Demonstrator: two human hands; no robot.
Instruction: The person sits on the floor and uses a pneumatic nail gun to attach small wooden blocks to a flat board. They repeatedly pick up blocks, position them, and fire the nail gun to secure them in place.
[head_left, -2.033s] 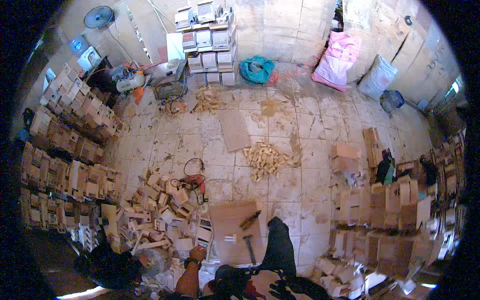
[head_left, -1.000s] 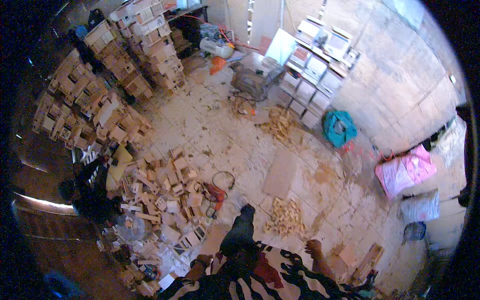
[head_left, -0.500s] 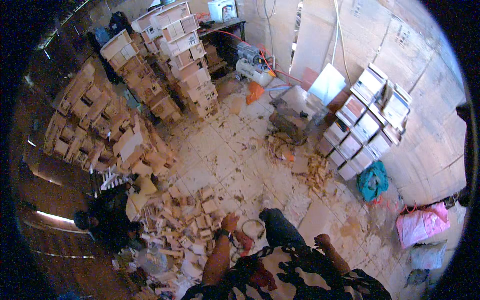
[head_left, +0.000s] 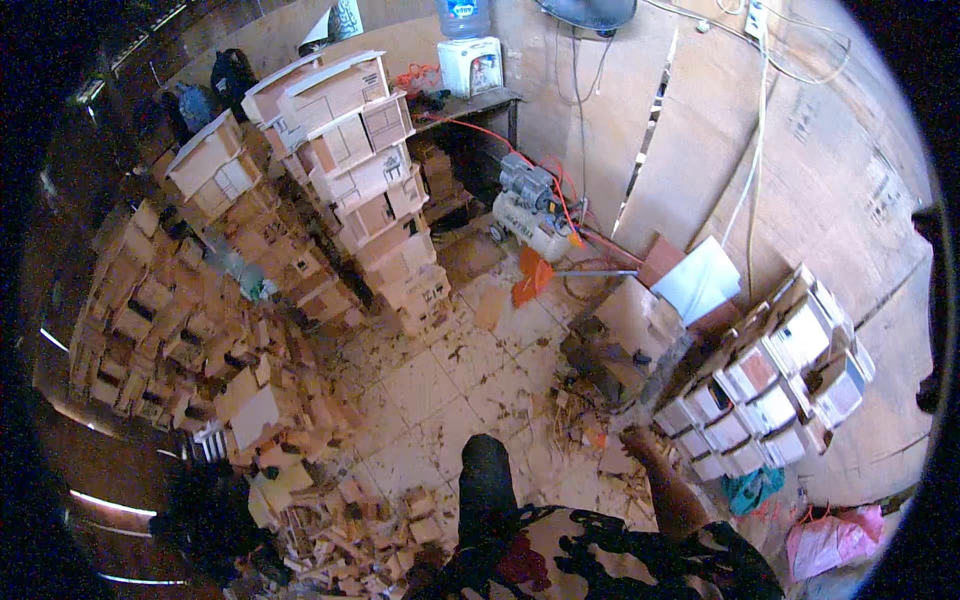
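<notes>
My right hand hangs in front of me on the right, nearest the wood scraps and the stack of small pale boxes. Nothing shows in it, and its small, dim fingers look loosely apart. Low in the picture, my left hand is a dark shape beside my leg, over the edge of the heap of wooden offcuts. Its fingers cannot be made out. My knee is bent forward over the tiled floor. The stacked boxes, with white and reddish faces, stand to the right of my right hand.
Tall stacks of wooden house-shaped boxes fill the left and back. An air compressor with red hose stands by the far wall, near a dusty brown block-like object. A dark-clothed person is at lower left. A pink bag lies at right.
The view has tilted up, showing more of the far wall, and the compressor and stacks look nearer. My right arm reaches farther forward; my left arm has dropped toward the lower edge.
</notes>
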